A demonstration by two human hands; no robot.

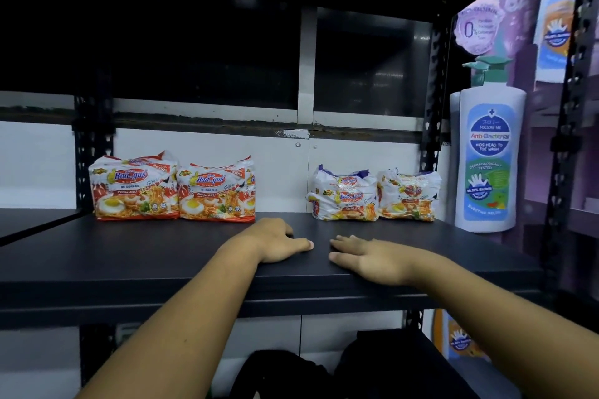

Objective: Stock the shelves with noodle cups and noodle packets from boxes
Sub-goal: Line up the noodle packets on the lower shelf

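Both hands empty, resting flat on the black shelf (162,256) near its front edge: left hand (275,241) palm down with fingers loosely curled, right hand (369,257) palm down with fingers spread, holding nothing. Noodle packets stand upright along the back of the shelf: two red-orange multipacks (137,188) (217,193) touching each other at left, two white-blue multipacks (345,196) (407,196) side by side at right, a clear gap between the pairs. Probably light, soft crinkly plastic wrap, slightly slippery; noodle blocks inside likely brittle, so don't squeeze hard. Best hold looks like both sides of a pack or its gathered top seam. Red packs show fried egg and noodle print; right pair look more crumpled. Pump bottle cutout (487,159) stands at far right. No boxes or cups visible.
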